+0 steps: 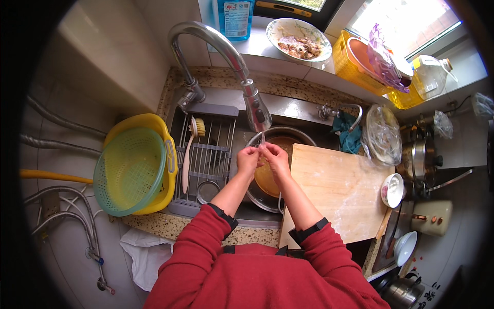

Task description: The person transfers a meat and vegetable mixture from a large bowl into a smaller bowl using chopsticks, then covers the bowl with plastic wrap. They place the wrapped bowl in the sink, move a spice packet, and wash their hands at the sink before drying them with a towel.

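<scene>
My left hand and my right hand meet with their fingertips close together, right below the spray head of the pull-down faucet. What looks like a thin stream of water runs from the spray head onto the fingers. Whether anything small is pinched between them cannot be made out. Beneath both hands a round stainless steel pot stands in the sink, with something brownish yellow inside. A floured wooden board lies over the sink's right side, beside my right forearm.
On the left, a dish rack carries a dish brush. A green colander sits in a yellow basin. A small bowl stands on the board's right edge. The windowsill holds a bowl of food and an oil bottle.
</scene>
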Demonstrator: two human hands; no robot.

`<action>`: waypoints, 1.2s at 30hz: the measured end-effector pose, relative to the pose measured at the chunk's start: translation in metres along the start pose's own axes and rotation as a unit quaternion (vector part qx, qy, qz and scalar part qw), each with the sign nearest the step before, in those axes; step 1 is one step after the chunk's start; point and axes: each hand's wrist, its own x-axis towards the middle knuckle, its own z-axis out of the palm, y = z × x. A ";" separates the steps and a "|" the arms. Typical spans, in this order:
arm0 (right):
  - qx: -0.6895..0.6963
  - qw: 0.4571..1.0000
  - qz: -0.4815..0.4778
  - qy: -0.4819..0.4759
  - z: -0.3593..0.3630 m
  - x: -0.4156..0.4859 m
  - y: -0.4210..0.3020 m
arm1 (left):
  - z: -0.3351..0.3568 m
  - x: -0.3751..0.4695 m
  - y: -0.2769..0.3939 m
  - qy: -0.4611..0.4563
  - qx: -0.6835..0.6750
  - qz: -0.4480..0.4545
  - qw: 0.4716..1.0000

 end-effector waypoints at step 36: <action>-0.204 0.967 -0.023 -0.152 -0.015 0.035 -0.010 | -0.018 0.007 0.002 -0.049 0.107 0.118 0.986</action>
